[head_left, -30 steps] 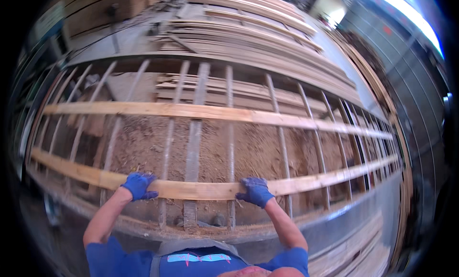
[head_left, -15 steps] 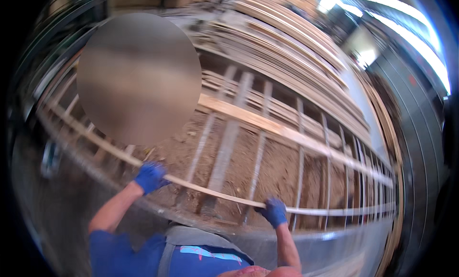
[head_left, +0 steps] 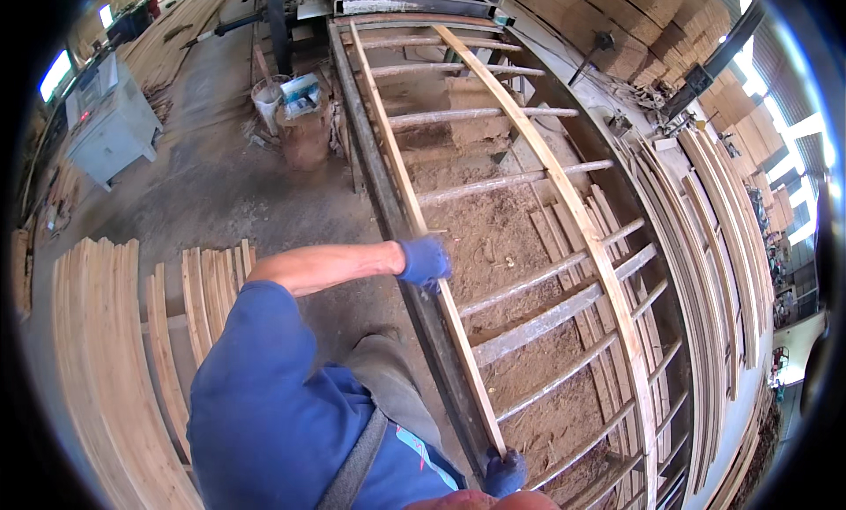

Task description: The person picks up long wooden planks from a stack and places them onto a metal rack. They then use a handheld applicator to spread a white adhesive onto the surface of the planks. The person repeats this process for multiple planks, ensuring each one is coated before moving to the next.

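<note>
A long narrow wooden strip [head_left: 396, 158] lies along the near-left side of a metal roller frame [head_left: 483, 114], across its rollers. My left hand [head_left: 425, 262], in a blue glove, is closed around the strip about halfway along. Further down, at the lower edge of the picture, my right hand [head_left: 505, 473], also gloved, grips the same strip; its fingers are partly hidden. A wider wooden board [head_left: 564, 184] rests on the rollers to the right, roughly alongside the strip, and neither hand touches it.
Stacked planks [head_left: 110, 360] lie on the floor at left. A grey cabinet [head_left: 110, 118] and a white bucket [head_left: 267, 100] stand beyond. Long boards [head_left: 718, 246] are piled right of the frame, and sawdust [head_left: 493, 215] covers the ground beneath the rollers.
The view has swung left, so the frame now stretches away ahead instead of across. Both hands still hold the wooden strip, and the picture is sharper.
</note>
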Tool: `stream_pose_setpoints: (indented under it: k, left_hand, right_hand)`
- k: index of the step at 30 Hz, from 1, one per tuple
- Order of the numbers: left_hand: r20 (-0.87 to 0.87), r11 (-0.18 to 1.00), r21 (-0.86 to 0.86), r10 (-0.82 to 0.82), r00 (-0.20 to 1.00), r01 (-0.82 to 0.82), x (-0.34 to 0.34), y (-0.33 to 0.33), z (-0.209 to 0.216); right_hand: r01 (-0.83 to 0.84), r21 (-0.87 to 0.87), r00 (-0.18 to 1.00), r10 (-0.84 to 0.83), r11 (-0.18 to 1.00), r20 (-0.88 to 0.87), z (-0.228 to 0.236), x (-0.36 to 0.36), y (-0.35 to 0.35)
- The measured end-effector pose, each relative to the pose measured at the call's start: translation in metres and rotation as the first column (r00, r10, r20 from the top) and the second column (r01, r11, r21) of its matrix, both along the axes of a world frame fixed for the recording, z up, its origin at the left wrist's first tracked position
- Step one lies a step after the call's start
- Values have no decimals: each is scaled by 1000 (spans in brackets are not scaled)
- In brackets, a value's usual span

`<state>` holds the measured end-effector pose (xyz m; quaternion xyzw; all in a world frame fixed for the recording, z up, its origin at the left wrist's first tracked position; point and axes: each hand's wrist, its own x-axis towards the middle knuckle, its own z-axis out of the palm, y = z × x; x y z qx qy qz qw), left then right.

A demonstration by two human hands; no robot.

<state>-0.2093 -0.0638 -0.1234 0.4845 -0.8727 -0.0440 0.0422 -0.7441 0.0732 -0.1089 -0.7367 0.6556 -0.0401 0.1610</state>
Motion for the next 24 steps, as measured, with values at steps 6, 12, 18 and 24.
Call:
stream_pose_setpoints:
  k: [6,12,18,24]
  left_hand:
    - [111,995,95,31,993,-42,-7,1,-8]
    - [1,986,147,77,997,-76,-13,39,46]
    - [-657,941,-244,20,754,-236,38,141,7]
    - [-275,647,639,697,662,-416,142,261,-132]
  right_hand:
    - [-89,25,990,91,996,-109,3,-5,2]
    - [-61,548,975,168,834,-147,-55,-40,-68]
    - [-410,-223,888,442,885,123,58,230,-36]
    - [-751,281,658,643,597,392,43,445,-32]
